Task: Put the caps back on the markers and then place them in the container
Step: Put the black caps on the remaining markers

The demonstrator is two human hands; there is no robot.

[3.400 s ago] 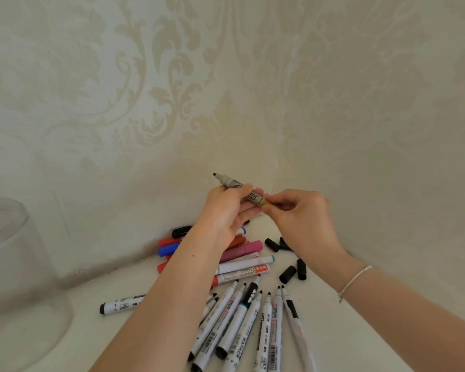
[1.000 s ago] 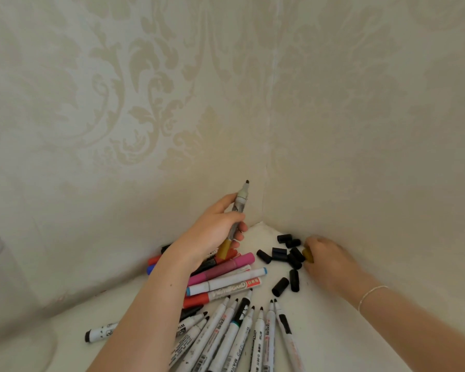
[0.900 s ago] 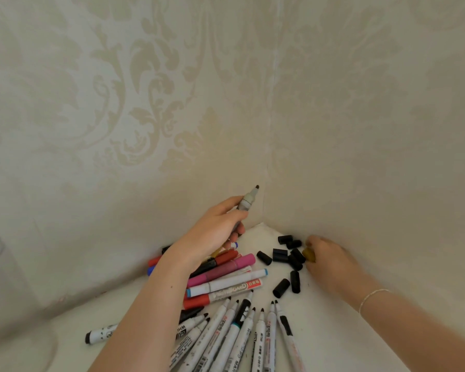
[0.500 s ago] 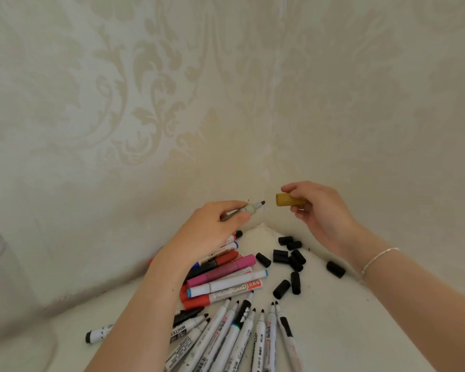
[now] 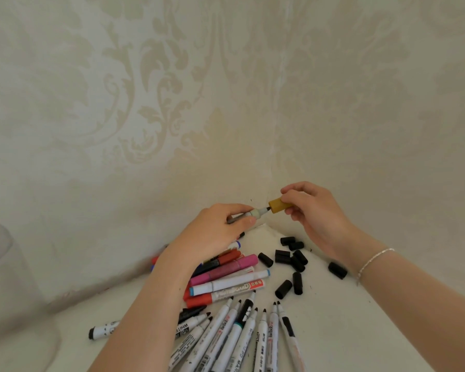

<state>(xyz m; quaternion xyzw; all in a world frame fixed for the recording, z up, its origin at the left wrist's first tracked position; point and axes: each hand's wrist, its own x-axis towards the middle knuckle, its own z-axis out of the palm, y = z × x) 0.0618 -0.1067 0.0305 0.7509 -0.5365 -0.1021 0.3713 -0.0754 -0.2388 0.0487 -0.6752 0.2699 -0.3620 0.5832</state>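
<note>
The left hand (image 5: 215, 232) grips the light, rigid grey marker (image 5: 250, 214) near its tip, above the table corner. The right hand (image 5: 314, 213) pinches the small mustard cap (image 5: 277, 205) at its closed end, mouth just meeting the nib.

Both forearms are bare, with no sleeves reaching into view. A thin silver chain bracelet (image 5: 375, 259) of small links circles the wrist of the right hand (image 5: 316, 214). The left hand (image 5: 215, 232) and its wrist carry no jewellery; the fingernails on both are short and unpainted.
</note>
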